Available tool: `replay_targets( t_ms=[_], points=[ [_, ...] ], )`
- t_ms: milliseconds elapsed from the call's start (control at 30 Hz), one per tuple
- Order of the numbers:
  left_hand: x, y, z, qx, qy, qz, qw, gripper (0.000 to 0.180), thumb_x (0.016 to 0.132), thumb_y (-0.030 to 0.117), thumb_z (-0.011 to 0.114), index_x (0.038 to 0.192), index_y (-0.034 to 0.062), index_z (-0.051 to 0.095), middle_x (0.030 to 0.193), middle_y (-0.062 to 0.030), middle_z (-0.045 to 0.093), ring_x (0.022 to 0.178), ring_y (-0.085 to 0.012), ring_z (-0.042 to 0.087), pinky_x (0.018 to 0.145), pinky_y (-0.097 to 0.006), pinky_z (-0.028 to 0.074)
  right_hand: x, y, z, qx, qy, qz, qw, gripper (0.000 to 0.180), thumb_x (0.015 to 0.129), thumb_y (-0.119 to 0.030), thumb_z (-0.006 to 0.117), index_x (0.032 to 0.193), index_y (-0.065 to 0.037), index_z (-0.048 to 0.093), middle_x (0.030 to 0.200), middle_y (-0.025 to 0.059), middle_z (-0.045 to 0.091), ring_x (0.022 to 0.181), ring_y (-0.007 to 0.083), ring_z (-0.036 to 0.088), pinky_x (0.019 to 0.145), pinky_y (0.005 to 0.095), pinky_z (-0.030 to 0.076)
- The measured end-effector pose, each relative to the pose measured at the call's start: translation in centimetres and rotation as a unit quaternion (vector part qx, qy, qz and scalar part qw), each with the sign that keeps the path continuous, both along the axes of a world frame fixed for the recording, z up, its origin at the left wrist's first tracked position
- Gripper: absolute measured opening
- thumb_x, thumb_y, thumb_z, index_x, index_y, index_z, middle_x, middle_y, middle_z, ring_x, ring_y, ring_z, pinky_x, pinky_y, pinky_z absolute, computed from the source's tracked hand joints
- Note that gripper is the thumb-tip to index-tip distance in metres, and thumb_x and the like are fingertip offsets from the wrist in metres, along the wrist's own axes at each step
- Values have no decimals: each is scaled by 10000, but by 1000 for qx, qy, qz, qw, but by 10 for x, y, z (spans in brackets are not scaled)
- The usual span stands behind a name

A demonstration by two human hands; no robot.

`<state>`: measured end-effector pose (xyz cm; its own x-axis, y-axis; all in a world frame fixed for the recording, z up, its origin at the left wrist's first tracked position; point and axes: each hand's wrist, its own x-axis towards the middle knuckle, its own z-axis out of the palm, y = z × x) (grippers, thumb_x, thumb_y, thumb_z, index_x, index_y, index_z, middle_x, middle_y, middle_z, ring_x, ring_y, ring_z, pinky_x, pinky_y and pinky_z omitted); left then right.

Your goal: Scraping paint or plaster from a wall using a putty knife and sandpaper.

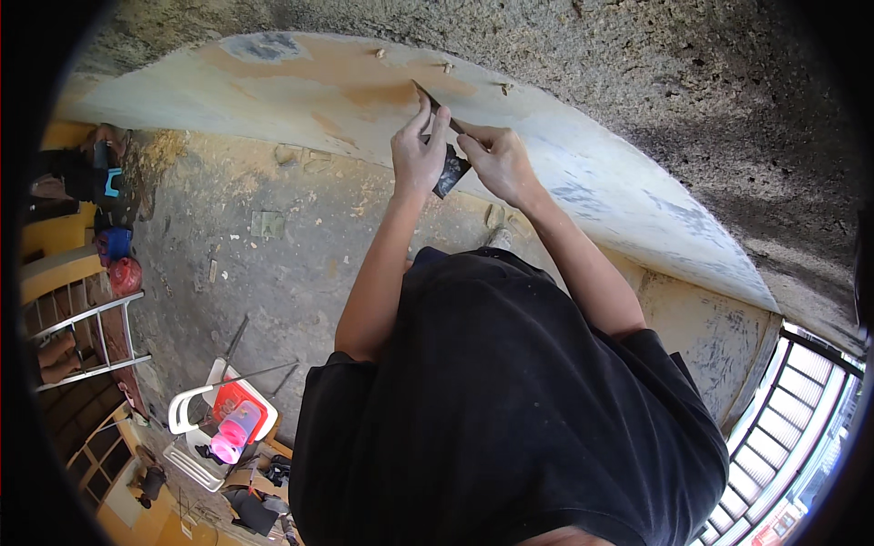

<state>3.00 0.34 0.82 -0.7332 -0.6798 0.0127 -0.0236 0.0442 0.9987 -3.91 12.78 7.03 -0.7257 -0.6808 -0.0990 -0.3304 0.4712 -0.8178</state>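
A smooth, pale plastered surface (583, 155), patched with orange-tan, curves across twelve o'clock, bordered by coarse, dark-stained masonry (692, 109) at two. Scuffed grey floor (264, 196) spreads at ten; a white plastic chair (188, 398) sits at eight, a barred window (785, 409) at four. At twelve, the left hand (419, 156) and right hand (501, 166) are both clamped on a thin, dark flat piece (452, 173).

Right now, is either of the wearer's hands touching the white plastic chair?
No: the left hand and right hand are raised at the orange-patched plaster, well apart from the white plastic chair at lower left.
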Motion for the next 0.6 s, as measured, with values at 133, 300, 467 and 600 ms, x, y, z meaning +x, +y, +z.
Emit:
replay_targets(
  t_ms=[133,300,467,600],
  points=[
    [-1,34,-6,-99,4,-15,995,581,1008,298,693,1430,-71,539,1127,-177,758,990,-105,657,862,-270,525,4,45,-4,-67,-17,-19,997,376,961,-189,610,1307,-66,688,618,170,513,612,91,494,602,356,469],
    [-2,35,18,-39,-40,-61,997,588,1004,295,691,1421,-87,532,1151,-281,729,1054,-146,677,907,-321,529,-2,48,-7,6,-68,-55,996,396,958,-165,624,1336,-53,666,657,88,595,662,81,510,648,307,481],
    [0,46,11,-115,-34,-70,990,599,1004,348,675,1404,-81,555,1131,-312,715,1068,-241,723,931,-345,525,3,73,-4,12,-71,-70,995,376,962,-186,630,1299,-32,693,653,95,619,675,84,564,654,323,498],
    [-5,35,26,-108,-80,-72,988,594,990,326,700,1396,-85,561,1041,-294,737,950,-184,723,866,-340,545,-6,60,-11,6,-56,-77,995,378,958,-198,636,1290,-27,692,654,116,616,666,98,565,653,328,498]
  ],
)
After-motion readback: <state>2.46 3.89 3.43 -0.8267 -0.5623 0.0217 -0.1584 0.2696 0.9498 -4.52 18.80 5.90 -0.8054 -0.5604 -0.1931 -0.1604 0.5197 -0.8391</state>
